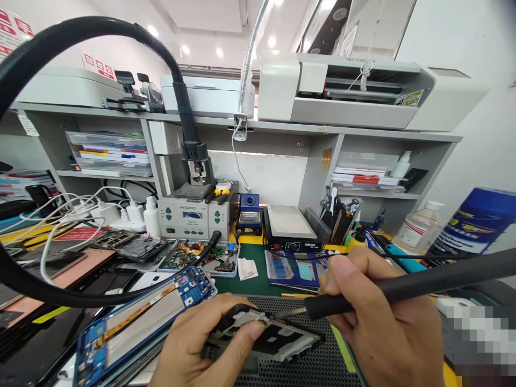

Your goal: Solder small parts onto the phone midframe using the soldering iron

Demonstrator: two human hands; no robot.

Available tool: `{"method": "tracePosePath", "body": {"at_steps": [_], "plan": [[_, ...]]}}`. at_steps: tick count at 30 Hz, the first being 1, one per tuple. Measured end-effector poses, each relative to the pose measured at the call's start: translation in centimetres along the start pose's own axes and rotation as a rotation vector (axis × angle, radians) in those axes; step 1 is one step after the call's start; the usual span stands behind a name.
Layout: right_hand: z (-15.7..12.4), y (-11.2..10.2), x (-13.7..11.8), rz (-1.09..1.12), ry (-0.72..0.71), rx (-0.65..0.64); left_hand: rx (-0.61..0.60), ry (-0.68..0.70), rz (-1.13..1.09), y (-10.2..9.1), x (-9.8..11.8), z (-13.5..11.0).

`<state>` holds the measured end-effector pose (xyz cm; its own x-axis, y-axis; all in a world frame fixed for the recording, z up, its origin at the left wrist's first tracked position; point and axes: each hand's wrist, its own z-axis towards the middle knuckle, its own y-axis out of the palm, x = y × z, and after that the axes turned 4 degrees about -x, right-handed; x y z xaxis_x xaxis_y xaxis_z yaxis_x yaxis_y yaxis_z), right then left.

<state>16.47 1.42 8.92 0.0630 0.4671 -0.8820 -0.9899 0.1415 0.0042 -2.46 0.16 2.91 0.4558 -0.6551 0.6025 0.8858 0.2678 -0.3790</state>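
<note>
**Black stick-shaped tool meets dark, flat, phone-like part**

So your left hand is gripping that dark part by its left end, thumb on the near face and fingers round the back. It's tilted up off the black perforated mat, right in front of you. Your right hand has the tool in a pen-style grasp, and its slim metal tip sits at the part's upper edge, close to your left thumb (can't tell from here whether it's actually touching).

Just left of your left hand there's a blue phone frame with an orange ribbon strip, lying at an angle. Behind it you've got a shallow clear tray of green circuit boards, with a crumpled white tissue beside it. Further back stand a light grey station with a small display and, to its right, a flat-topped black heating unit.
</note>
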Motion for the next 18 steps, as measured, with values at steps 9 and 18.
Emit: {"method": "tracePosePath", "body": {"at_steps": [9,18], "plan": [[0.47,-0.71,0.28,-0.022,-0.016,-0.088,-0.022,0.008,0.005,-0.19,-0.14,-0.02],[0.20,-0.64,0.09,-0.007,-0.024,-0.050,-0.011,0.001,0.011,-0.02,0.03,0.24]]}}
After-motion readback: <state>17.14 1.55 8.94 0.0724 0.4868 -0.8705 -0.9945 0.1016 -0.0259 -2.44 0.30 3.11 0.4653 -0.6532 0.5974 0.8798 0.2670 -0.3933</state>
